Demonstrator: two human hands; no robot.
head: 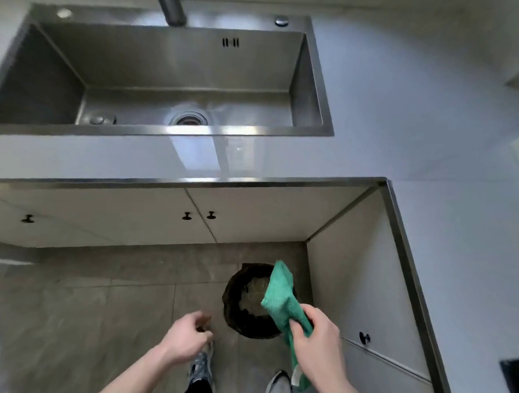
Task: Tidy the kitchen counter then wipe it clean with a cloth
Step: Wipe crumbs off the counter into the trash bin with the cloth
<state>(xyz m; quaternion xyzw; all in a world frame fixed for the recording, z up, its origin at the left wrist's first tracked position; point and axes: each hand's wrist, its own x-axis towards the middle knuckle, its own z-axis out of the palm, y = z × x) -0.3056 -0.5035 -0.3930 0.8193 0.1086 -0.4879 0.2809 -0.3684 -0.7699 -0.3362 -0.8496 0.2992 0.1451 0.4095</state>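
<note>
Your right hand point(318, 342) grips the green cloth point(281, 297) above the bin point(233, 310); left hand point(185, 337) loosely curled, empty. Likely shaking crumbs; next, back to the counter point(431, 114).

No text, label, brand, number or sign can be read anywhere in the head view. The sink point(168, 75), the counter point(417, 113), the cabinet doors point(251, 213) and the green cloth point(281, 297) carry no legible marking.
</note>
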